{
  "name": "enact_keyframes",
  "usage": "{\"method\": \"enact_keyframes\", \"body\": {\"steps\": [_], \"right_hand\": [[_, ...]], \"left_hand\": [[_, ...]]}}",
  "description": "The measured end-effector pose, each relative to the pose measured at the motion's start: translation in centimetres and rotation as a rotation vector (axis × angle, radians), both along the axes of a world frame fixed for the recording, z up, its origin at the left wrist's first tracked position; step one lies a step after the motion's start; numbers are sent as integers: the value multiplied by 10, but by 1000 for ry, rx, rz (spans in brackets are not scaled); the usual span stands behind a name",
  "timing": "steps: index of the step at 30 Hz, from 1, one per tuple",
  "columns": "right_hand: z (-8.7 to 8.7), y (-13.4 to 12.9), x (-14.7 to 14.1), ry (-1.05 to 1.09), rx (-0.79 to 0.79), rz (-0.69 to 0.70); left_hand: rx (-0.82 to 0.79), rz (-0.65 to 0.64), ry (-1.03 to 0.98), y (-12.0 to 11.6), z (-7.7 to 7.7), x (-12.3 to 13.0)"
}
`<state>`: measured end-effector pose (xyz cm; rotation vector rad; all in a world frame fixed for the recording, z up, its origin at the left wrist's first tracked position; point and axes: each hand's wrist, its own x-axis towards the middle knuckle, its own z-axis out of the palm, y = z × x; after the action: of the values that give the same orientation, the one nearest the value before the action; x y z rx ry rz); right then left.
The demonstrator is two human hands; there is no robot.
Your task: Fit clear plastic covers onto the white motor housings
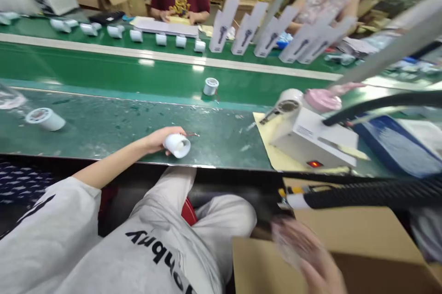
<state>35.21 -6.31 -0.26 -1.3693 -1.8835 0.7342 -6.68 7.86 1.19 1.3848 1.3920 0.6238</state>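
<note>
My left hand (164, 140) is closed around a white plastic cylindrical housing (179, 146) just above the near edge of the bench. The housing's open end faces me, and a thin wire pair sticks out past it to the right. Low on the right, my right hand (319, 257) is over an open cardboard box (359, 229). It is smeared by motion; its fingers look curled round something see-through, like crumpled clear plastic, whose kind I cannot make out. A similar white housing (211, 87) with a wire stands on the green belt, and another housing (50, 120) lies on the bench at left.
A grey machine (317, 140) with a lit red switch and a white tape roll (290, 100) occupy the bench at right. A blue tray (400, 144) and a black ribbed hose (373, 193) are beyond. Across the belt (103, 64), two people sit behind white boxes (221, 31) and several white parts.
</note>
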Motion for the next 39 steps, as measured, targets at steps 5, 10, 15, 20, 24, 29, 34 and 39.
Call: {"method": "enact_keyframes", "body": {"steps": [5,10,15,20,24,29,34,39], "right_hand": [[3,6,-83,-317,220,46],[-9,20,-108,-352,58,22],[-7,12,-99,62,-118,19],[-4,10,-96,339,-218,-146],[-4,13,-92,558,-338,-171],[-7,12,-89,672,-320,-126],[-6,1,-87,277,-94,22],[-4,-6,-84,251,-97,22]], "left_hand": [[-70,-478,-226,-28,-18,80],[302,-664,-141,-45,-14,97],[361,-450,-147,-56,-26,101],[358,-506,-159,-57,-43,100],[291,-617,-222,-59,-42,99],[62,-553,-387,-68,-31,100],[-130,-489,-532,-73,-30,98],[-119,-572,-499,-72,-25,94]]}}
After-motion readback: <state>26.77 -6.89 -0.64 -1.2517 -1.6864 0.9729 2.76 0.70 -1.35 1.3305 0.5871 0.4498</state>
